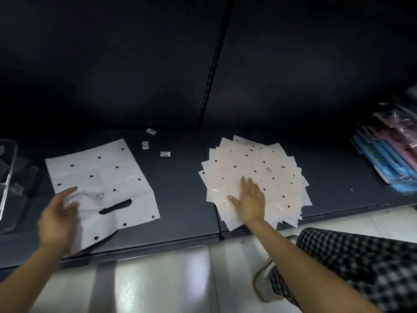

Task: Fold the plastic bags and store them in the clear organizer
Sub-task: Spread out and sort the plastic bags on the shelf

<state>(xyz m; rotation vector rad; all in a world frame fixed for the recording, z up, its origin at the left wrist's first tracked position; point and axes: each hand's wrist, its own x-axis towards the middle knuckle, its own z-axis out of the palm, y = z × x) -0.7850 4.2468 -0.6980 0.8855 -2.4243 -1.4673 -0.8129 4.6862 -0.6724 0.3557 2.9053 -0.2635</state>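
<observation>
A single white plastic bag [106, 177] with black dots and a cut-out handle lies flat on the dark shelf [180, 199], left of centre. My left hand [59, 215] hovers over its near left corner, fingers spread, blurred, holding nothing. To the right sits a fanned pile of several pale pink dotted bags [259, 168]. My right hand [250, 199] rests flat on the pile's near part, fingers apart. The clear organizer [8, 177] stands at the far left edge, only partly in view.
Three small white labels [165, 154] lie on the shelf behind the bags. Blue and pink packaged goods [388, 154] are stacked at the right end. A slotted upright divides the dark back panel. Below the shelf edge are glossy floor tiles and a checked trouser leg [361, 267].
</observation>
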